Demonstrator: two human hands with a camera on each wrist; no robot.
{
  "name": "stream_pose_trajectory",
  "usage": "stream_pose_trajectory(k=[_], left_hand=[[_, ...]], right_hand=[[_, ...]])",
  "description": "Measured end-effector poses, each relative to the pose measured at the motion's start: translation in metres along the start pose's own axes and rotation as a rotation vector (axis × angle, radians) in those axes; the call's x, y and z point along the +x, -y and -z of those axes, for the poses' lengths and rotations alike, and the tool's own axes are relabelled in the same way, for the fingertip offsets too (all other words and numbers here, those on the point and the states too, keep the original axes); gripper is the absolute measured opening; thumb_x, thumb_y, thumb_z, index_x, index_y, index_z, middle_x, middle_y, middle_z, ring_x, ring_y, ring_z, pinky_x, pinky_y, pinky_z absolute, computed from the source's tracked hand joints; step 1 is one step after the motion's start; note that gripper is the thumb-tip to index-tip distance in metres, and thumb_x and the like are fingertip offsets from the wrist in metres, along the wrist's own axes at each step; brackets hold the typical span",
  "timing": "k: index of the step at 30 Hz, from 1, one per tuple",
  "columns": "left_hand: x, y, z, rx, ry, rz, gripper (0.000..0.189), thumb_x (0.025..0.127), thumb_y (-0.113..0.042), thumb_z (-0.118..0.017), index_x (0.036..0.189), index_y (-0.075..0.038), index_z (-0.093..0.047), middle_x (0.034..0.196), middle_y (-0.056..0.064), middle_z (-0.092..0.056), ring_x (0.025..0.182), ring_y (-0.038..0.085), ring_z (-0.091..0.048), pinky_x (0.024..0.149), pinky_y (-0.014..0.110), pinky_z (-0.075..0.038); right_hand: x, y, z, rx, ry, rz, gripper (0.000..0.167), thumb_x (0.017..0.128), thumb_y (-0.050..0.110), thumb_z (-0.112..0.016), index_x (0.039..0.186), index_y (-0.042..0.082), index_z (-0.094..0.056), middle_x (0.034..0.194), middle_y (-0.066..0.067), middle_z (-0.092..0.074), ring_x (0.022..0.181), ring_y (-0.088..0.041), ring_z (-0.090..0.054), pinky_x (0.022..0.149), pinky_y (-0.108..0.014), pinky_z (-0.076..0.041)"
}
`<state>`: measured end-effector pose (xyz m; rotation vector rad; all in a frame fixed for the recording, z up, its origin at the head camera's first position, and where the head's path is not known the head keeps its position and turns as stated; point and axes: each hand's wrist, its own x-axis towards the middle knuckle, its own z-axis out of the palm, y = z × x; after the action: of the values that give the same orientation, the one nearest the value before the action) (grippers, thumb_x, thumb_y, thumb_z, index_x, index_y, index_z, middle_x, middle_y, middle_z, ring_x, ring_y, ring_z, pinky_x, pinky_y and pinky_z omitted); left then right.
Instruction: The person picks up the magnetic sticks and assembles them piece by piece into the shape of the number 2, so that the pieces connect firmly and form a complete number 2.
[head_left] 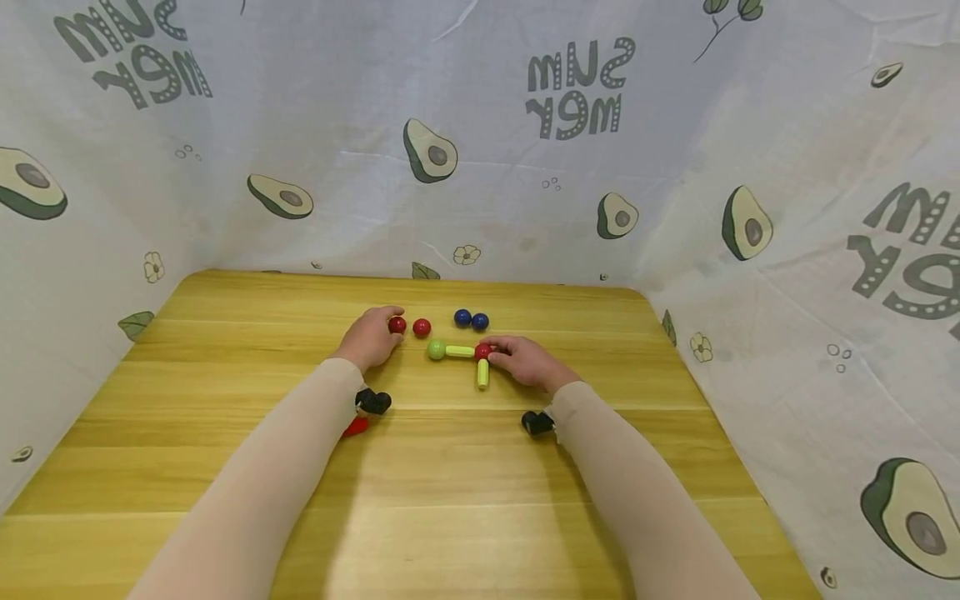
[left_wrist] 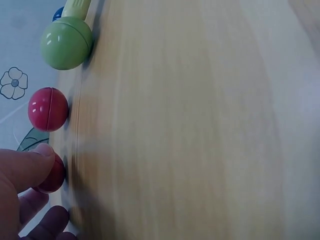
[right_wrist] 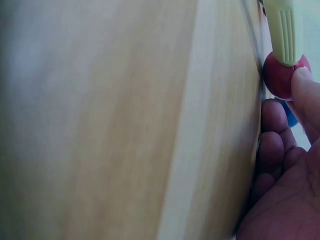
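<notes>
My left hand (head_left: 369,337) holds a red ball (left_wrist: 56,176) between thumb and fingers, low at the tabletop. Right beside it lies a second red ball (head_left: 422,328), apart from my fingers. With my right hand (head_left: 527,361) I pinch another red ball (right_wrist: 279,77), the corner of a joined piece. From that corner one yellow-green stick (head_left: 460,352) runs left to a light green ball (head_left: 437,350). A second yellow-green stick (head_left: 482,375) points toward me from the same corner, its near end free. My right fingers partly cover the corner ball.
Two blue balls (head_left: 462,317) sit together behind the joined piece. A red piece (head_left: 356,427) lies partly hidden under my left forearm. The wooden table (head_left: 435,533) meets a white printed cloth (head_left: 337,225) at its back and sides.
</notes>
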<state>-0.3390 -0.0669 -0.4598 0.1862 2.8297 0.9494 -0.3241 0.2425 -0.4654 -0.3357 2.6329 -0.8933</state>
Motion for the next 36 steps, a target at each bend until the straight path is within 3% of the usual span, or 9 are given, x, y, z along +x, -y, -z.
stream_pose_trajectory(k=[13,22,30,36], left_hand=[[0.004,0.001,-0.002,0.010,0.000,0.021,0.050,0.107,-0.022,-0.062,0.155,-0.014,-0.050,0.156,0.020,-0.052,0.143,0.040,-0.051,0.119,0.055,-0.042],[0.003,0.001,-0.002,0.018,-0.008,0.025,0.043,0.108,-0.022,-0.061,0.149,-0.011,-0.054,0.149,0.018,-0.059,0.136,0.039,-0.056,0.117,0.054,-0.044],[-0.005,0.006,0.001,0.011,0.013,-0.005,0.041,0.107,-0.022,-0.062,0.146,-0.010,-0.055,0.145,0.019,-0.061,0.131,0.037,-0.058,0.117,0.053,-0.044],[-0.012,0.010,0.003,-0.002,0.045,-0.044,0.037,0.107,-0.023,-0.064,0.142,-0.012,-0.057,0.134,0.017,-0.065,0.119,0.034,-0.060,0.112,0.051,-0.047]], right_hand=[[0.000,0.001,-0.001,0.029,0.003,-0.028,0.042,0.111,0.028,-0.054,0.152,0.020,-0.057,0.137,-0.012,-0.064,0.125,-0.031,-0.054,0.123,-0.052,-0.036],[0.001,0.000,0.000,0.012,0.004,-0.017,0.041,0.112,0.027,-0.054,0.152,0.019,-0.058,0.140,-0.012,-0.064,0.130,-0.032,-0.055,0.124,-0.053,-0.035],[0.000,0.001,-0.002,0.030,0.000,-0.018,0.042,0.112,0.028,-0.054,0.152,0.019,-0.057,0.139,-0.012,-0.064,0.129,-0.031,-0.055,0.125,-0.053,-0.035],[0.000,0.002,-0.001,0.019,-0.003,-0.017,0.041,0.112,0.026,-0.053,0.152,0.019,-0.057,0.143,-0.013,-0.063,0.130,-0.031,-0.054,0.125,-0.053,-0.035]])
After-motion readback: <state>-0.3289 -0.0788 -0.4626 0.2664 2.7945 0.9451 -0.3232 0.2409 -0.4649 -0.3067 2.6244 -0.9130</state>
